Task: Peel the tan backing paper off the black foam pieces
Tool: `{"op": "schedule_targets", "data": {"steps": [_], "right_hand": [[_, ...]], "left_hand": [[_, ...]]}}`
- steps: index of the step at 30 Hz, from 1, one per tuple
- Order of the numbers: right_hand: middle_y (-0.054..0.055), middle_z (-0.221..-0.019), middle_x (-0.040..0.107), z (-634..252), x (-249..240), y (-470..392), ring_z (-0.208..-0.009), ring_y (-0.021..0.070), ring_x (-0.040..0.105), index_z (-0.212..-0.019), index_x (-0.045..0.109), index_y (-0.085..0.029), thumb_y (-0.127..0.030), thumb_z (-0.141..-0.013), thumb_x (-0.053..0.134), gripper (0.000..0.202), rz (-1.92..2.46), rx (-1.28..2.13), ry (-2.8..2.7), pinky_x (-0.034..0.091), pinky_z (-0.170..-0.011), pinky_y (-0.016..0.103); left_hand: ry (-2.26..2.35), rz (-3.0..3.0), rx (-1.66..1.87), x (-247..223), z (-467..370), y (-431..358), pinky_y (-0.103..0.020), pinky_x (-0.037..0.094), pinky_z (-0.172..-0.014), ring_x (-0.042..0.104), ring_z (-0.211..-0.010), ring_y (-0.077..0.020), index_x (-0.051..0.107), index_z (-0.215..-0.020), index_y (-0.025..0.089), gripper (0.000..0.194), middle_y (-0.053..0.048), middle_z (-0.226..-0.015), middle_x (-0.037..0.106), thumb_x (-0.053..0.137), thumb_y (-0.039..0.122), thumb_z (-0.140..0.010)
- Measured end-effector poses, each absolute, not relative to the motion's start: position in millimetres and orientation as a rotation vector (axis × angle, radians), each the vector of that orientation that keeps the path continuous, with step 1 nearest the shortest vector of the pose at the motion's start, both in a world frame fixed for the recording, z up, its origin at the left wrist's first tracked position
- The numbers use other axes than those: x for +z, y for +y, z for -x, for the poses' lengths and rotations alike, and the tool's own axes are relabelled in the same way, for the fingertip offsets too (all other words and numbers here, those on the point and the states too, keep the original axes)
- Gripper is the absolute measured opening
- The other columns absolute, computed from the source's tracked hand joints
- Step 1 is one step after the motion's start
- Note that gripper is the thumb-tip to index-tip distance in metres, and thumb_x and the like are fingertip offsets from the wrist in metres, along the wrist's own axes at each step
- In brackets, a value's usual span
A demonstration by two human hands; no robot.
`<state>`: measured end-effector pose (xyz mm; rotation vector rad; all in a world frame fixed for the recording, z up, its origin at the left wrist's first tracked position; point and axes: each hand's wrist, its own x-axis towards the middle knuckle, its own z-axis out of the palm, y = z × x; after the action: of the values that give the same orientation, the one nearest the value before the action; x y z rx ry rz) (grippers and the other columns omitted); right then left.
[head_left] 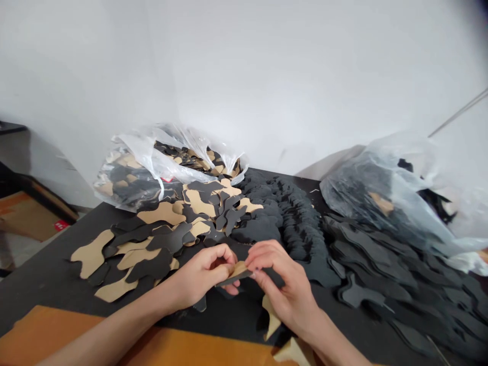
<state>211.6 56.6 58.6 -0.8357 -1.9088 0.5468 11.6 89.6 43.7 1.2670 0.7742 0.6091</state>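
Above the near middle of the table, a curvy-edged piece with a tan face and a dark edge [237,272] is pinched between both hands. My left hand [208,274] grips its left end, thumb on top. The fingertips and thumb of my right hand [284,282] close on its right end. Beneath my right hand are a tan scrap [271,317] and another tan scrap [293,352]. Left of my hands spreads a loose heap of black and tan cutouts [163,236]. Behind my hands run overlapping rows of black cutouts [301,223].
A clear plastic bag [129,175] full of cutouts lies open at the back left. Another plastic bag [381,188] rests at the right, behind stacked black pieces [381,259]. Orange-brown board [190,348] lines the near edge of the black table [34,277]. A white wall [285,76] stands behind.
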Motion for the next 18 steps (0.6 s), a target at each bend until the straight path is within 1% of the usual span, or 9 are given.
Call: {"op": "schedule_targets", "data": {"steps": [2,4,7,9,11,12,15,18], "right_hand": [[0.002,-0.088,0.065,-214.8,58.4,57.2,-0.083,0.0152,0.061,-0.09,0.06,-0.022,-0.015,-0.093,0.057,0.008,0.958,0.705,-1.794,0.051,-0.077,0.029],[0.0,-0.087,0.061,-218.4,57.1,58.8,-0.075,0.0131,0.059,-0.088,0.06,-0.021,-0.024,-0.092,0.06,0.005,1.104,0.901,-1.619,0.052,-0.067,0.025],[-0.002,-0.083,0.054,-220.6,52.9,61.3,-0.069,0.0118,0.054,-0.085,0.057,-0.02,-0.037,-0.084,0.071,0.022,1.2,1.19,-1.354,0.053,-0.058,0.022],[-0.003,-0.08,0.051,-218.8,48.7,61.1,-0.068,0.0114,0.054,-0.081,0.055,-0.019,-0.042,-0.076,0.078,0.033,1.208,1.33,-1.254,0.053,-0.055,0.021],[-0.004,-0.077,0.051,-215.4,43.9,59.0,-0.066,0.0108,0.053,-0.083,0.054,-0.019,-0.043,-0.072,0.081,0.038,1.214,1.433,-1.187,0.053,-0.053,0.021],[-0.004,-0.077,0.052,-213.6,41.6,57.6,-0.065,0.0104,0.053,-0.086,0.054,-0.02,-0.042,-0.07,0.082,0.04,1.211,1.474,-1.156,0.053,-0.053,0.021],[-0.005,-0.075,0.053,-209.6,35.7,54.0,-0.064,0.0098,0.051,-0.094,0.053,-0.021,-0.039,-0.069,0.084,0.044,1.196,1.544,-1.084,0.054,-0.053,0.021],[-0.005,-0.078,0.052,-208.9,31.0,52.6,-0.067,0.01,0.051,-0.093,0.051,-0.021,-0.035,-0.072,0.082,0.04,1.187,1.527,-1.055,0.054,-0.054,0.021]], "left_hand": [[0.84,-1.367,0.678,44.4,-9.4,89.8,-0.029,0.053,-0.071,0.059,-0.074,-0.0151,0.052,-0.085,0.019,0.015,0.001,-0.078,0.055,0.055,0.033,-0.088],[0.985,-1.528,0.855,45.8,-5.6,88.2,-0.029,0.05,-0.075,0.058,-0.081,-0.0158,0.053,-0.091,0.02,0.008,0.0,-0.084,0.057,0.05,0.028,-0.092],[1.109,-1.86,1.065,47.8,-1.4,79.7,-0.03,0.047,-0.083,0.058,-0.09,-0.0165,0.052,-0.091,0.021,0.003,-0.002,-0.095,0.059,0.05,0.019,-0.092],[1.073,-2.07,1.073,47.4,-2.1,71.4,-0.029,0.046,-0.086,0.058,-0.095,-0.0171,0.053,-0.092,0.021,0.011,-0.003,-0.101,0.058,0.059,0.015,-0.085],[1.012,-2.214,1.04,44.9,-5.3,64.0,-0.028,0.046,-0.087,0.059,-0.098,-0.0177,0.055,-0.094,0.021,0.021,-0.003,-0.105,0.058,0.067,0.013,-0.078],[0.986,-2.259,1.025,43.1,-7.2,61.3,-0.028,0.046,-0.087,0.059,-0.097,-0.0176,0.057,-0.096,0.021,0.023,-0.003,-0.106,0.058,0.068,0.012,-0.077],[0.938,-2.334,0.987,37.7,-11.3,57.7,-0.025,0.048,-0.084,0.061,-0.091,-0.0154,0.059,-0.094,0.02,0.017,-0.003,-0.102,0.059,0.065,0.01,-0.082],[0.932,-2.386,0.985,34.6,-12.4,58.2,-0.024,0.05,-0.079,0.063,-0.087,-0.0152,0.06,-0.092,0.02,0.014,-0.003,-0.098,0.061,0.06,0.009,-0.085]]}}
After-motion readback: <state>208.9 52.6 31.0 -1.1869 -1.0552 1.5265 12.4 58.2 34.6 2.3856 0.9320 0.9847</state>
